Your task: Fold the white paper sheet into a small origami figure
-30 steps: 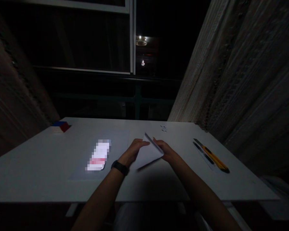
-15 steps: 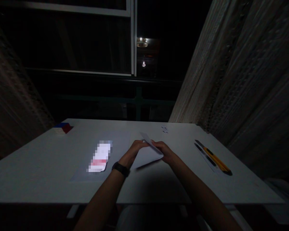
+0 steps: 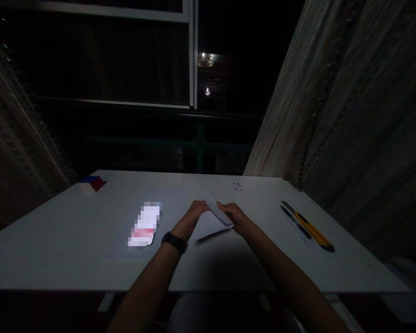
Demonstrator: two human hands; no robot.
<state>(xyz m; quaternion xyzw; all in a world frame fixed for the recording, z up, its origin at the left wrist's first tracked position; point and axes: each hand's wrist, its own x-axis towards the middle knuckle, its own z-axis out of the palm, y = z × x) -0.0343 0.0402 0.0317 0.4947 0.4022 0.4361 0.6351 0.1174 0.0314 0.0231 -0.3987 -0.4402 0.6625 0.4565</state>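
Observation:
A folded white sheet of paper [image 3: 210, 222] lies at the middle of the white table [image 3: 72, 249], its upper flap bent over. My left hand [image 3: 190, 219] pinches the paper's top left part, a dark watch on its wrist. From the right, my right hand [image 3: 238, 218] grips the folded flap with curled fingers. Both hands touch the paper just above the tabletop.
A lit phone [image 3: 144, 224] lies left of my hands. A yellow utility knife [image 3: 312, 230] and a dark pen [image 3: 296, 223] rest at the right. A red and blue block [image 3: 90, 182] sits at the far left corner. Curtains hang on both sides, a dark window behind.
The paper's raised flap has been pressed lower toward the table, and both hands have drawn slightly closer together over the fold.

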